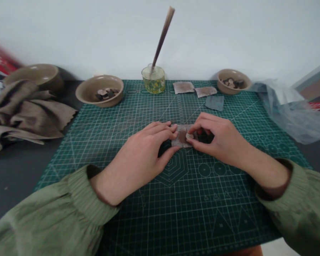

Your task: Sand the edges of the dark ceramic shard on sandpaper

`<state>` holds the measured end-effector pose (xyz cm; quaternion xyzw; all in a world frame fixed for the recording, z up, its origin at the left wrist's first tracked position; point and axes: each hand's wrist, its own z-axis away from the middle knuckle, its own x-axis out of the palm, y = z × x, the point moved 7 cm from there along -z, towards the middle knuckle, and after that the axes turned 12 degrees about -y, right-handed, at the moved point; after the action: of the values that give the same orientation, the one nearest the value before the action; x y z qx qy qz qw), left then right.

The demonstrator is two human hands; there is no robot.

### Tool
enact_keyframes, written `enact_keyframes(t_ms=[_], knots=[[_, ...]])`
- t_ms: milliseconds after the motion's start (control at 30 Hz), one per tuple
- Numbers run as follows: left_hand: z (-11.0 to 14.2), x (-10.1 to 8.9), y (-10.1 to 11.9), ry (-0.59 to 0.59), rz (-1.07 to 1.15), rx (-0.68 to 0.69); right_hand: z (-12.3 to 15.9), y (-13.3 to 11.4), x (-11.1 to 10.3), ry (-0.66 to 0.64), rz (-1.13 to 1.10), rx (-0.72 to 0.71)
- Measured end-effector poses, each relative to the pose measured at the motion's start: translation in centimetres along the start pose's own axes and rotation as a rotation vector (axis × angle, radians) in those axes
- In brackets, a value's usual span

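Green sleeves (61, 209) come in at the bottom, one on each side, with bare hands poking out. The left hand (152, 145) has its thumb and fingers a bit apart, and their tips press on the left end of a small, flat, grey-brown patch (182, 136). The right hand (221, 137) pinches a little pale lump (189, 136) at the patch's right end. The patch lies near the middle of a green mat (138, 213) with white lines.

A big stretch of mat runs from the hands down to its front edge, and more lies off to the left and up toward the back. The back edge is close to a white wall (216, 32).

Along the back stand a bowl (98, 102) with small bits in it, a glass cup (154, 87) with a leaning stick (164, 33) (it pokes up very high), and a smaller bowl (229, 89) with bits too. Two more patches (184, 88) and a dark square (214, 103) lie just past the right hand. A see-through bag (288, 110) covers some of the mat's right edge. Off to the left is a crumpled brown cloth (24, 113).
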<state>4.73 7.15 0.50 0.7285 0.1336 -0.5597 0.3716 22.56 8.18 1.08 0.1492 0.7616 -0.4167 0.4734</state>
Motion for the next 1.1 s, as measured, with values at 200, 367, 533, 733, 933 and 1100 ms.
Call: enact_keyframes(t_ms=[200,367,533,733,933,1100], knots=[[0.0,0.0,-0.1,0.011,0.002,-0.004,-0.1,-0.2,0.3,-0.039,-0.058,-0.057],[0.0,-0.1,-0.1,0.013,0.004,0.009,-0.1,0.3,-0.2,0.019,0.002,0.008],[0.1,-0.2,-0.2,0.002,0.020,-0.004,-0.1,0.2,0.3,-0.046,-0.039,-0.023],[-0.1,0.0,-0.2,-0.006,0.012,-0.007,-0.1,-0.1,0.1,-0.030,-0.125,-0.015],[0.0,-2.1,1.0,0.142,0.168,0.012,1.1,0.7,-1.7,0.157,-0.622,0.138],[0.6,-3.8,2.0,0.288,0.402,0.079,0.8,-0.2,-1.3,0.119,-0.895,0.037]])
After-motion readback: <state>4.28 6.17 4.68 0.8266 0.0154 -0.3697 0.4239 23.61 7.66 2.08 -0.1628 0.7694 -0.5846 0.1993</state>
